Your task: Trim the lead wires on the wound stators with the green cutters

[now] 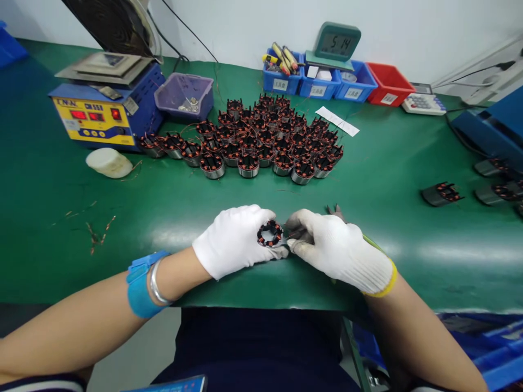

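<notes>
My left hand (241,239), in a white glove, is wrapped round a wound motor stator (269,234). Its ring of copper coils and black insulation faces up toward me. Close against the stator's right side is my right hand (333,245), in a knitted white glove with a yellow cuff. Its thumb and fingers are pinched together by what looks like fine wire at the stator's edge, too small to make out. A pair of pliers (337,212) shows behind and beneath my right hand, jaws pointing away, green handle partly hidden; whether the hand touches it I cannot tell.
Many finished-looking stators (265,136) stand grouped ahead. Left are a blue-yellow device (98,120), a purple bin (186,92), a whitish lump (109,162) and wire scraps (98,234). Tool boxes (281,81) line the wall; more stators (439,194) lie right.
</notes>
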The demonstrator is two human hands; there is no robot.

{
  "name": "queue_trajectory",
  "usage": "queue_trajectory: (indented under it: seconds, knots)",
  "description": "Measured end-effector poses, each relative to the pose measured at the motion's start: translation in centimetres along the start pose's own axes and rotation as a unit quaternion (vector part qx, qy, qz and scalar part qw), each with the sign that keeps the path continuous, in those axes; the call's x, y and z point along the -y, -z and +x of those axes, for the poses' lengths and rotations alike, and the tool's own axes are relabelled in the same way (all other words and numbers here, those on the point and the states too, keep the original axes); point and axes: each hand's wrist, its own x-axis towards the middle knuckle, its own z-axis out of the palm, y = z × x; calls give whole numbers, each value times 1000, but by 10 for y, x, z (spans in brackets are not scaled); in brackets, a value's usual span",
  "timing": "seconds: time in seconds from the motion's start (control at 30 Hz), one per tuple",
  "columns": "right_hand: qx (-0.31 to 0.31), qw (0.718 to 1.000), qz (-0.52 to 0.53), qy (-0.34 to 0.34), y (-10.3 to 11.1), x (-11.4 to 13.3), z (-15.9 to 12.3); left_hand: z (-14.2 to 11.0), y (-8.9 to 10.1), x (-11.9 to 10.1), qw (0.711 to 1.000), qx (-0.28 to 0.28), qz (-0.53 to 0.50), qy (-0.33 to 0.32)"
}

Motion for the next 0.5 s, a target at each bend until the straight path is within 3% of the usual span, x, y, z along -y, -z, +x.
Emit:
queue_trajectory:
  seconds: [0.13,0.37,0.5]
  knots:
    - [-8,998,-62,32,-1,-2,-3,0,0,2,1000,-8,-10,-5]
    - [-1,998,-21,63,-1,-12,1,1,5,12,996,9,-44,-78]
    - [5,998,-10,59,1,-12,4,2,2,10,995,-24,-71,-62]
